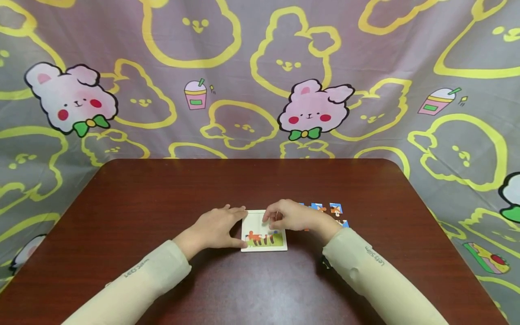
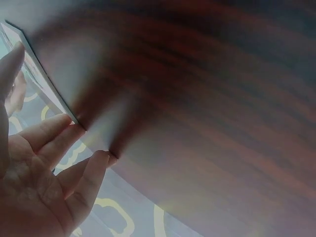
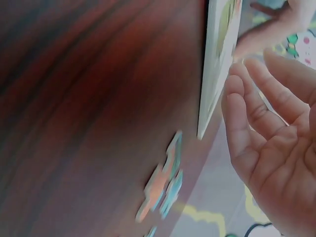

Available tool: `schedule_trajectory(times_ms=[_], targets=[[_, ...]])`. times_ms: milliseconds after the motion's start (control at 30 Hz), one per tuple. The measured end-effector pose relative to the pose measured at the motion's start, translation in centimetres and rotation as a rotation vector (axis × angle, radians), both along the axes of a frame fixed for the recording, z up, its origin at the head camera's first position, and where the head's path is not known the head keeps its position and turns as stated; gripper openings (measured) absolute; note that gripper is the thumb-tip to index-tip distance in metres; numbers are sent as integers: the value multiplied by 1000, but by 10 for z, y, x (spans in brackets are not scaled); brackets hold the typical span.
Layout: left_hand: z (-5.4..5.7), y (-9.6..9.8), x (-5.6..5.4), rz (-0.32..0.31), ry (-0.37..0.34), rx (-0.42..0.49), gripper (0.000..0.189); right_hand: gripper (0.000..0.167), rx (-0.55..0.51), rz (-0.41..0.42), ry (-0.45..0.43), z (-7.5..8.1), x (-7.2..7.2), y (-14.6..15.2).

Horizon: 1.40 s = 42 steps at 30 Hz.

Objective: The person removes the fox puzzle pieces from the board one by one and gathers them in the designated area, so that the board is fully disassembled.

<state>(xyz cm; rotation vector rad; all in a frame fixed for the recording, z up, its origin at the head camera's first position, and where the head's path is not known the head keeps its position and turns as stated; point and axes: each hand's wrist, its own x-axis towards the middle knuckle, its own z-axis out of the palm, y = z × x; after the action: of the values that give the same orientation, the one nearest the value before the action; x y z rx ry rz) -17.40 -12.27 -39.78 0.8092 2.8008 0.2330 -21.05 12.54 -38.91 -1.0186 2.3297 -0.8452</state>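
A white jigsaw tray (image 1: 265,249) lies flat on the table, its lower part filled by an assembled picture strip (image 1: 266,239) of orange animal legs on green. My left hand (image 1: 214,229) rests beside the tray, thumb and fingers spread along its left edge; in the left wrist view the fingertips meet the tray's rim (image 2: 47,81). Over the bare upper part of the tray, my right hand (image 1: 290,215) has its fingers bent loosely downward. The right wrist view shows these fingers (image 3: 256,108) close to the tray (image 3: 212,84), with no piece visible among them.
Several loose jigsaw pieces (image 1: 336,208) in blue, orange and white lie right of the tray, partly hidden behind the right hand and wrist. The dark brown table (image 1: 162,194) ends at a patterned curtain (image 1: 243,90) behind it.
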Motion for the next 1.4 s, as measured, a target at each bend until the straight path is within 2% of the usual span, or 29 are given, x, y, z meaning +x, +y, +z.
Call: schedule_trajectory(times_ms=[133, 300, 600, 933, 1400], targets=[[0, -1, 0, -6, 5, -1, 83, 16, 14, 55, -28, -2, 3, -14], [0, -1, 1, -7, 2, -2, 80, 16, 55, 99, -4, -4, 5, -26], [-1, -2, 1, 0, -4, 4, 81, 23, 104, 104, 3, -7, 8, -35], [-1, -4, 1, 0, 0, 30, 82, 24, 133, 69, 9, -7, 12, -39], [-1, -6, 0, -22, -12, 48, 86, 23, 64, 74, -28, -8, 12, -35]])
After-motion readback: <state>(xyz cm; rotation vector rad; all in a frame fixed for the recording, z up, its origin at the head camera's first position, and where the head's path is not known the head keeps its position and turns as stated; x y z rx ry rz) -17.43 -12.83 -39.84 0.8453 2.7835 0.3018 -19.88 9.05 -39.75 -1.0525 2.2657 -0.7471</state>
